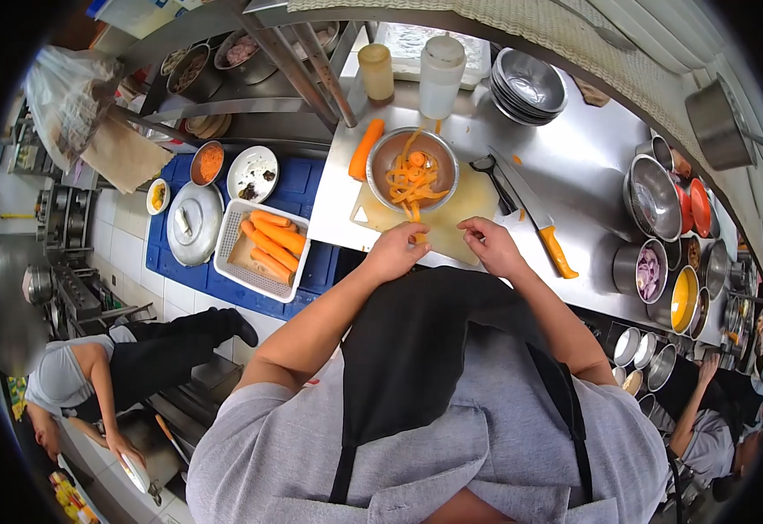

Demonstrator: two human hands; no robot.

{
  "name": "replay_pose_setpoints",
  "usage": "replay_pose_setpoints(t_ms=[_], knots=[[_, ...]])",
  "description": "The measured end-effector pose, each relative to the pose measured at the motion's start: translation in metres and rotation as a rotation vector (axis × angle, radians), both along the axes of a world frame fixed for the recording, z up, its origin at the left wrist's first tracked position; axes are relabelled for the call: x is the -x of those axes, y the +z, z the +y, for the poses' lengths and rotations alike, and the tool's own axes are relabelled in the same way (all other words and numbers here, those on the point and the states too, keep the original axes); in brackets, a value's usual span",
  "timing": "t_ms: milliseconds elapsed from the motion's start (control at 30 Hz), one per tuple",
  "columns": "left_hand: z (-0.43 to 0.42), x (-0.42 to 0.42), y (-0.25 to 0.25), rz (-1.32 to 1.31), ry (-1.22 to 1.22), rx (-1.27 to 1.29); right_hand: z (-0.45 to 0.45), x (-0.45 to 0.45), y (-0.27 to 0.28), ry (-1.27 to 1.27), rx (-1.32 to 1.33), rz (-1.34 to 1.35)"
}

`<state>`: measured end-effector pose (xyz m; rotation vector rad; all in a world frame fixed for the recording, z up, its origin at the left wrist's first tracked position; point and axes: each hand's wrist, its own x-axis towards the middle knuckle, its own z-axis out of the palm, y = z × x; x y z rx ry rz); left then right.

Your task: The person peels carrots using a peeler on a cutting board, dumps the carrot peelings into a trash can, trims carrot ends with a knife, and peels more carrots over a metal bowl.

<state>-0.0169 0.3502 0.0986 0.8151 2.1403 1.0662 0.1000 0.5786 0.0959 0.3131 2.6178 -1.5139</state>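
A steel bowl (pixel 383 199) stands on a pale cutting board (pixel 462 206), with orange carrot peels (pixel 415 178) heaped inside and some strips hanging over its near rim. At that rim, my left hand (pixel 396 253) has its fingers closed on the end of the hanging peels. To the right, over the board's near edge, my right hand (pixel 493 250) is loosely curled, thumb and index finger apart, with nothing visible between them. A black-handled peeler (pixel 498 185) and a knife with a yellow handle (pixel 559 253) lie right of the board. One whole carrot (pixel 366 150) rests left of the bowl.
A basket (pixel 224 253) of several carrots sits on a blue surface at left, beside a pot lid (pixel 195 229). Squeeze bottles (pixel 442 80) and stacked steel bowls (pixel 521 106) stand at the back. More pans (pixel 628 266) line the right. Other people work on both sides.
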Motion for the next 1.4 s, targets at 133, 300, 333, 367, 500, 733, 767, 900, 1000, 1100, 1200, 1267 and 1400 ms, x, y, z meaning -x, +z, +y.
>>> replay_pose_setpoints(t_ms=[133, 300, 333, 367, 500, 733, 767, 900, 1000, 1100, 1200, 1267, 1400], knots=[[0.012, 0.024, 0.065, 0.173, 0.012, -0.094, -0.009, 0.012, 0.015, 0.093, -0.018, 0.007], [0.041, 0.06, 0.088, 0.335, 0.042, -0.083, -0.019, 0.021, 0.016, 0.153, -0.002, -0.018], [0.041, 0.066, 0.077, 0.395, -0.018, 0.073, -0.021, 0.022, 0.016, 0.17, -0.004, -0.041], [0.036, 0.069, 0.067, 0.451, -0.078, 0.23, -0.022, 0.024, 0.013, 0.183, -0.006, -0.039], [0.002, 0.058, 0.094, 0.325, 0.132, 0.203, -0.023, 0.023, 0.001, 0.193, 0.017, -0.071], [-0.11, 0.066, 0.054, 0.095, 0.515, 0.038, -0.022, 0.026, -0.012, 0.222, 0.138, -0.206], [-0.132, 0.07, 0.031, 0.13, 0.572, 0.052, -0.024, 0.03, -0.008, 0.229, 0.166, -0.252], [-0.216, 0.08, -0.056, 0.117, 0.865, 0.14, -0.035, 0.055, 0.016, 0.448, 0.198, -0.479], [-0.284, 0.081, -0.151, -0.079, 1.112, 0.198, -0.043, 0.069, 0.005, 0.543, 0.233, -0.521], [-0.309, 0.072, -0.161, -0.347, 1.336, 0.224, -0.063, 0.087, 0.01, 0.615, 0.197, -0.566], [-0.339, 0.071, -0.209, -0.379, 1.334, 0.251, -0.084, 0.099, 0.01, 0.604, 0.241, -0.602], [-0.346, 0.068, -0.216, -0.301, 1.243, 0.261, -0.095, 0.107, 0.014, 0.582, 0.281, -0.619], [-0.354, 0.058, -0.189, -0.137, 1.08, 0.365, -0.111, 0.118, 0.019, 0.539, 0.33, -0.644]])
